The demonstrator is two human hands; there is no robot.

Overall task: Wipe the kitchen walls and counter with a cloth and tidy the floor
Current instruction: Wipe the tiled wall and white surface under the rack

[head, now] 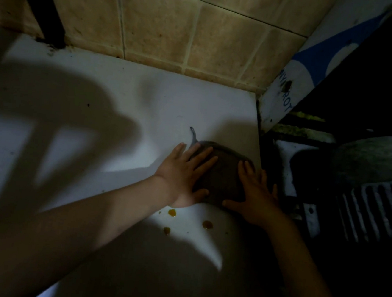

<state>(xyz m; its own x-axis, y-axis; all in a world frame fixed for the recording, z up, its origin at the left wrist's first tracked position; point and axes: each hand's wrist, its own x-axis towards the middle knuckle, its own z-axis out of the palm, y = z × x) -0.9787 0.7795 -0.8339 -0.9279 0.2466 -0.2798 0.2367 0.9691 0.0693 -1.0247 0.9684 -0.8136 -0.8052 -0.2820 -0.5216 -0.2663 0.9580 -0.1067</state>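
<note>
**Cloth pinned flat, spills lie on the near side**

While both hands press down, I log the cloth [218, 174] lying flat on the white surface [122, 107], near its right edge and a little out from the tiled wall [177, 31]. Left hand [182, 175] rests on the cloth's left side, fingers spread, palm partly on bare surface. Right hand [255, 197] covers the cloth's right and near edge, also flat. Neither grip is closed round it: open palms, pressing, not pinching. Cloth's long axis runs roughly left-far to right-near. Three amber spills [207, 224] sit just nearer me than the cloth, between the forearms, not touching it. My reading: the next stroke is a pull straight back over them; both hands are about equally placed. Lighting poor; stove [376, 208] to the right barely legible.
</note>
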